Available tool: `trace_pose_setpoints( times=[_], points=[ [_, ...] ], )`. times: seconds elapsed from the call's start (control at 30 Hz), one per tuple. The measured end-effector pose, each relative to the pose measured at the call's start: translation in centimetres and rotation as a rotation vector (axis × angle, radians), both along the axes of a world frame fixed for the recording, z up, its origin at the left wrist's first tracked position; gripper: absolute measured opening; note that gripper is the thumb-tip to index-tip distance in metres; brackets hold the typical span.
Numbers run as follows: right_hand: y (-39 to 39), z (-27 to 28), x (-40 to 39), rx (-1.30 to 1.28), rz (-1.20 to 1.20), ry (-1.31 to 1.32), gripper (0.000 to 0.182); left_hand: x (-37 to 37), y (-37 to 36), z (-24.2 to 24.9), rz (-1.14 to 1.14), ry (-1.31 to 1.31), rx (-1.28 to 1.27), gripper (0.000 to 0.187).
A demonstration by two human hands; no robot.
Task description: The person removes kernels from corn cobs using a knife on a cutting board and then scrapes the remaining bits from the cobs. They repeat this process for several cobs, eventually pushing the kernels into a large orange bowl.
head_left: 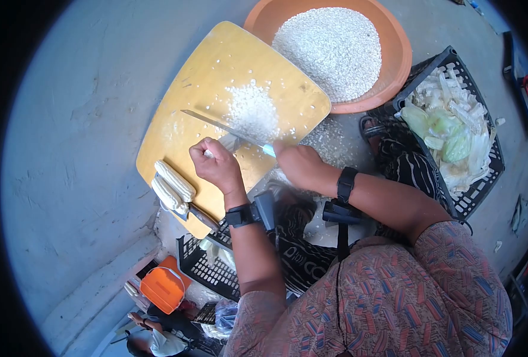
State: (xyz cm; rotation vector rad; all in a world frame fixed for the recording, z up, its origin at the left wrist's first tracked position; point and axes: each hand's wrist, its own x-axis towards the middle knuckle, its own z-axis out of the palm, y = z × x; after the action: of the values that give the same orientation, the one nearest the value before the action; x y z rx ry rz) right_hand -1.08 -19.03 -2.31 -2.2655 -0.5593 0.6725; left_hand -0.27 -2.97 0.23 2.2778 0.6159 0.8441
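Note:
My left hand (217,168) is closed over the yellow board (186,89), gripping a pale corn cob (209,153) mostly hidden by the fingers. In my right hand (302,166) is a knife (228,129) with a light blue handle; its long blade points left across the board, just beyond my left hand. A heap of cut white kernels (252,113) lies past the blade. At the board's near left corner rest white ears of corn (175,181), beside a second knife with a dark handle (203,218).
An orange basin (401,56) full of white kernels stands beyond the board. To the right, a black crate (496,157) holds husks and cobs. Another black crate (204,268) and an orange bucket (161,290) are at lower left, near another person (166,340). Kernels litter the floor.

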Motion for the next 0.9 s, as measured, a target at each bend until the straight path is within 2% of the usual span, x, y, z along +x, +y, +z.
trace_pose_setpoints(
  times=[0.1,0.4,0.5,0.6,0.83,0.9],
  points=[
    [0.7,-1.2,0.2,0.086,-0.062,-0.130,0.014,-0.3,-0.2,-0.1,-0.078,-0.051,-0.022,0.016],
    [0.8,-0.1,0.5,0.122,-0.130,-0.041,0.017,-1.4,1.8,-0.3,-0.245,-0.099,-0.135,0.015],
    [0.2,1.6,0.4,0.087,-0.053,-0.044,0.019,-1.5,1.5,-0.2,-0.383,-0.094,-0.203,0.015],
    [-0.5,3.2,0.2,0.085,-0.011,0.065,0.019,-1.5,1.4,-0.2,-0.426,-0.077,-0.253,0.016],
    [-0.3,1.1,0.0,0.058,0.014,-0.017,0.016,-1.4,1.5,-0.3,-0.393,-0.088,-0.325,0.017],
    [-0.3,1.3,0.1,0.061,0.013,-0.030,0.015,-1.2,1.7,-0.3,-0.321,-0.137,-0.396,0.018]
  ],
)
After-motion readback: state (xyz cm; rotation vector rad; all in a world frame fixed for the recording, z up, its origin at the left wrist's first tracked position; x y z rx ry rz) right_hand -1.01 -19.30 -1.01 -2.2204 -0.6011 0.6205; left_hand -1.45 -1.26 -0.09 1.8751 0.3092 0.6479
